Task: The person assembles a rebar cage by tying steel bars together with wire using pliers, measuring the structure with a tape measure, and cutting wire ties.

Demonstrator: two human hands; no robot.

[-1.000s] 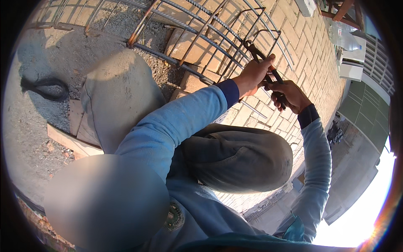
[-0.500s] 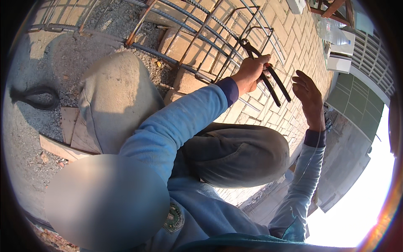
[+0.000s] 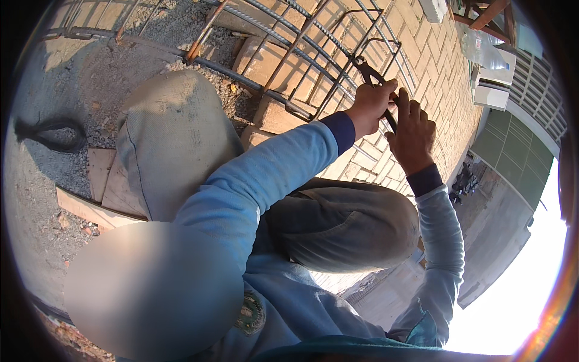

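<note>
Brought back to the pincers with the right hand, after being held out open and apart from the handles half a second ago; kept in nearly the same place with the left hand. Looking from the left, first to a dark looped bundle on grey ground, then to flat boards just beside the paler, sunlit knee. Crossing above with a cage of steel bars, ribbed along some lengths and rusty in places, over gravel and tan blocks. Near the right end of that cage, pointing the black pincers away from the body, head up among the bars; cannot tell whether biting on anything. Closed firmly around the handles with the left hand, thumb laid along them. Just beside, touching lower on the handles with the right hand, fingers bent and raised; cannot tell how tightly gripping. Below both, bent at the darker knee. Farther right, across pale paving, on to clear bottles, white boxes and green panels.
</note>
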